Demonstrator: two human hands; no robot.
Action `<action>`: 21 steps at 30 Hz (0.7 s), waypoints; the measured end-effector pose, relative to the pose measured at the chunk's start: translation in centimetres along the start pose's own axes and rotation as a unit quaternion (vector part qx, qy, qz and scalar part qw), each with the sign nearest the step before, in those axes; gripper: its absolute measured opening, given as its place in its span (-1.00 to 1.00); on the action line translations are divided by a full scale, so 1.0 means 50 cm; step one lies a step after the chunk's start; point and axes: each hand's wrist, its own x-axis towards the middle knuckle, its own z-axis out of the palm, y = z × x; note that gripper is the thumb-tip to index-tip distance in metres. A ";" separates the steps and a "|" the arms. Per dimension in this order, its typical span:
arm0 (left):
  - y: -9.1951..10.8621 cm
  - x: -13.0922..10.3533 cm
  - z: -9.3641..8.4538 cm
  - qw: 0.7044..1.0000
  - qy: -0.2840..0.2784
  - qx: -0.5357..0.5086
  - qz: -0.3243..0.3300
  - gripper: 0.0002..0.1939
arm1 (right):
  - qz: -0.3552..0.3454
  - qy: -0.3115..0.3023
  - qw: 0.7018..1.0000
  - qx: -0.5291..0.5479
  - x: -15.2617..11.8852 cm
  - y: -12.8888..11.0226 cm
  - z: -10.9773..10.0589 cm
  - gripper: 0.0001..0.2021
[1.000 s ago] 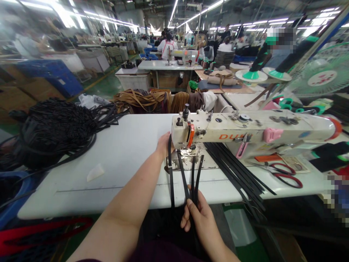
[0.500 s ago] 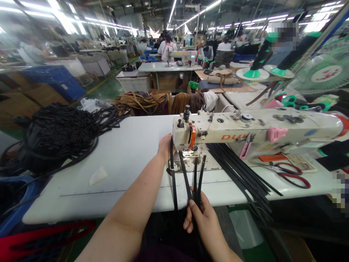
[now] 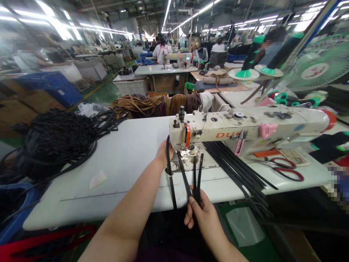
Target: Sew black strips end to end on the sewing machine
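My right hand (image 3: 201,210) is closed on black straps (image 3: 184,175) in front of the sewing machine (image 3: 229,127). Three strap ends fan upward from its grip, the leftmost reaching the presser foot (image 3: 188,153). My left hand (image 3: 162,154) is at the left side of the machine head, its fingers mostly hidden behind it. Beside that hand a black strap (image 3: 168,156) hangs down. Just below it, past a narrow gap, a lower strap piece (image 3: 172,193) runs over the table's front edge.
A heap of black straps (image 3: 60,142) lies on the left of the white table (image 3: 128,156). More black straps (image 3: 237,165) extend under the machine arm. Red-handled scissors (image 3: 286,169) lie at the right. Behind the table are brown straps (image 3: 141,105); thread cones (image 3: 252,58) stand at upper right.
The strap by my left hand looked unbroken before and now shows a gap near the table plate. My view has shifted slightly; my right hand keeps its grip.
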 end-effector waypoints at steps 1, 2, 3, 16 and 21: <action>0.000 -0.013 0.001 1.000 0.010 0.013 0.014 -0.73 | -0.001 -0.002 1.000 -0.002 -0.001 0.000 -0.001 -0.16; -0.001 -0.028 0.002 0.999 0.020 0.032 0.026 -0.72 | -0.003 -0.003 1.000 -0.005 -0.002 0.001 -0.003 -0.16; -0.003 -0.046 0.003 0.998 0.027 0.051 0.035 -0.73 | -0.004 -0.003 1.000 -0.008 -0.003 0.001 -0.004 -0.16; 0.007 -0.180 -0.012 0.971 -0.045 0.161 0.171 -0.72 | 0.022 -0.020 0.999 0.012 -0.034 0.003 -0.040 -0.39; 0.018 -0.178 -0.017 0.973 -0.051 0.142 0.172 -0.71 | 0.030 -0.025 0.999 0.019 -0.050 0.003 -0.060 -0.43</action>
